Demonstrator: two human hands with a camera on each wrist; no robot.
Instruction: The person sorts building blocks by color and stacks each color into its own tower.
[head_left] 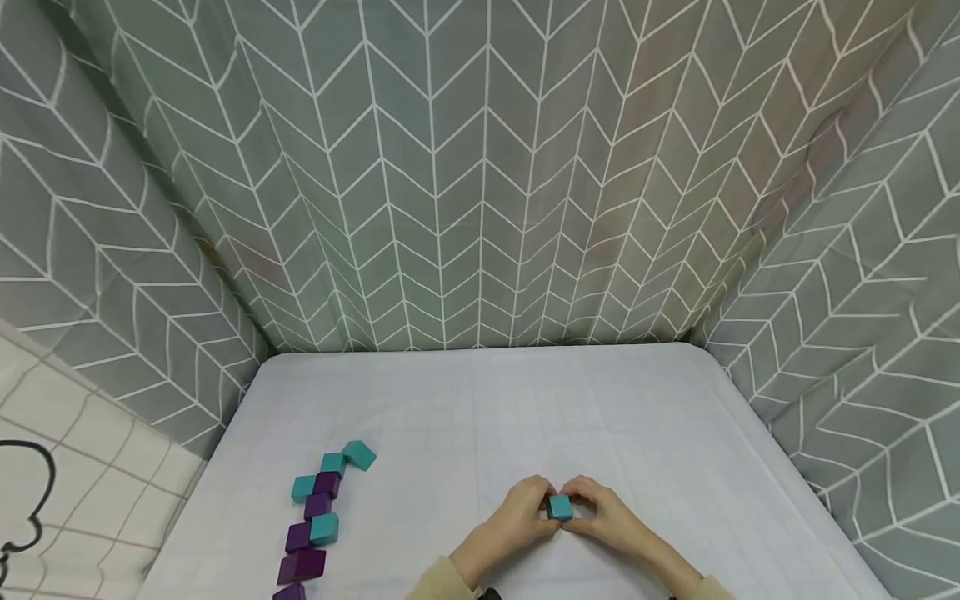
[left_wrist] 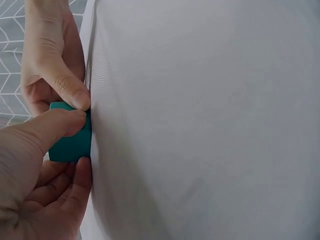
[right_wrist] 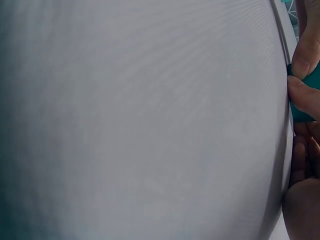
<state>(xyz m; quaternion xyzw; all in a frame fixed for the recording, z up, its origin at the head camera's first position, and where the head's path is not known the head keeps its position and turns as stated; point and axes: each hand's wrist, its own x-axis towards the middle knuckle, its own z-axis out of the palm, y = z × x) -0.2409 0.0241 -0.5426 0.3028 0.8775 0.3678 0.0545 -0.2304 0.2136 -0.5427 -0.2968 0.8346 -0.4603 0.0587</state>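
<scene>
A small teal block (head_left: 560,507) sits between both hands, low over the white table right of the middle. My left hand (head_left: 517,510) pinches it from the left with thumb and fingers. From the opposite side my right hand (head_left: 606,518) grips it the same way. In the left wrist view the two thumbs lie close together on the near face of the teal block (left_wrist: 67,147), partly covering it. Only part of the teal block (right_wrist: 301,113) shows at the right edge of the right wrist view, with fingertips on it.
Along the table's left side runs a crooked line of purple blocks (head_left: 318,505) and teal blocks (head_left: 325,528). At its far end one teal block (head_left: 360,455) lies turned at an angle. Grey patterned curtains (head_left: 480,208) surround the white table (head_left: 480,400) at the back and sides.
</scene>
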